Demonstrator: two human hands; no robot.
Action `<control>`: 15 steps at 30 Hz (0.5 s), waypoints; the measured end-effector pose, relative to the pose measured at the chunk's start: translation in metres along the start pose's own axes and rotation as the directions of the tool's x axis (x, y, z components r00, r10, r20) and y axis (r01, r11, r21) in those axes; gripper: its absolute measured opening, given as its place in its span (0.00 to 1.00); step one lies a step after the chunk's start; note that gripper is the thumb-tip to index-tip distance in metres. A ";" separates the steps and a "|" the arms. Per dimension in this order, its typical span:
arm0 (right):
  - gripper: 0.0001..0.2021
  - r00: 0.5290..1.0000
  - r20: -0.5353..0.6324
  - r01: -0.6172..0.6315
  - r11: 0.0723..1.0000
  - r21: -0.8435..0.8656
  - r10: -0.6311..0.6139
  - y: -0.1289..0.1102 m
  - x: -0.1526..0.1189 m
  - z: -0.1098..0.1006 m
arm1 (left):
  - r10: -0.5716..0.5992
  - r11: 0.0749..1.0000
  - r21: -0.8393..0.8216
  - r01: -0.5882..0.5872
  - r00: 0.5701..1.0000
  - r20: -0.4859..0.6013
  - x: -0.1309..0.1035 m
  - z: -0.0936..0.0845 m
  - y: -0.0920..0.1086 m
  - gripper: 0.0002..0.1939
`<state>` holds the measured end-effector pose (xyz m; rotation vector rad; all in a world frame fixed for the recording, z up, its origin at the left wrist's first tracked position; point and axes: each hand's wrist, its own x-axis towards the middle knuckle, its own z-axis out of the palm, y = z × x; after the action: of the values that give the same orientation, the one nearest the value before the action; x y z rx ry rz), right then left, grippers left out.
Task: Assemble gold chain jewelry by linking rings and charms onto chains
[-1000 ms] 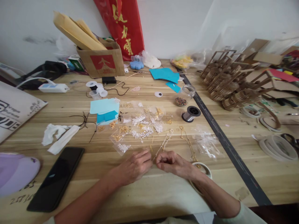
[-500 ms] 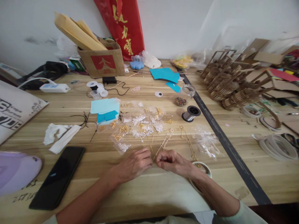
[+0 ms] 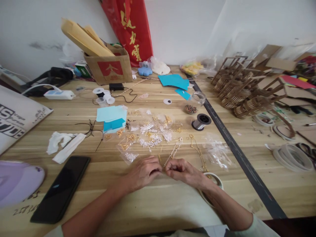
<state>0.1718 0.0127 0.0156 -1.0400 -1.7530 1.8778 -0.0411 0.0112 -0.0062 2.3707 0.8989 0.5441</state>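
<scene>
left hand [image 3: 143,172] grip pinching gold chain [image 3: 172,153] | right hand [image 3: 184,171] grip pinching same chain | on table [image 3: 153,204]

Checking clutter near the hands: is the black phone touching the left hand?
No, the black phone lies apart on the wooden table, well left of the left hand.

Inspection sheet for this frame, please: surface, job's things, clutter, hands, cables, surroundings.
Surface: wooden table, dark strip along its right side.
Job's things: gold chain running up from the fingers; small bags of gold and silver findings.
Clutter: phone, wire spool, blue paper, bead jar.
Hands: left hand and right hand pinch the chain's near end.
Cables: black cord; power strip.
Surroundings: cardboard box, red banner, wooden frames.
</scene>
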 end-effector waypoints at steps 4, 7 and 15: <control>0.15 1.000 0.005 -0.010 1.000 0.017 0.010 0.000 0.000 0.000 | -0.165 0.973 -0.165 0.163 0.986 0.002 0.003 -0.003 -0.001 0.05; 0.15 1.000 0.007 -0.005 1.000 0.027 0.005 0.000 0.000 0.000 | -0.276 0.912 -0.316 0.260 0.961 -0.005 0.004 -0.006 0.000 0.05; 0.16 0.999 -0.041 0.009 1.000 -0.014 -0.010 0.000 0.000 0.002 | -0.403 0.750 -0.552 0.365 0.913 0.056 0.003 -0.009 0.003 0.08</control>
<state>0.1702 0.0113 0.0156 -1.0660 -1.7473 1.8284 -0.0425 0.0146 0.0028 1.5933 1.0559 0.6157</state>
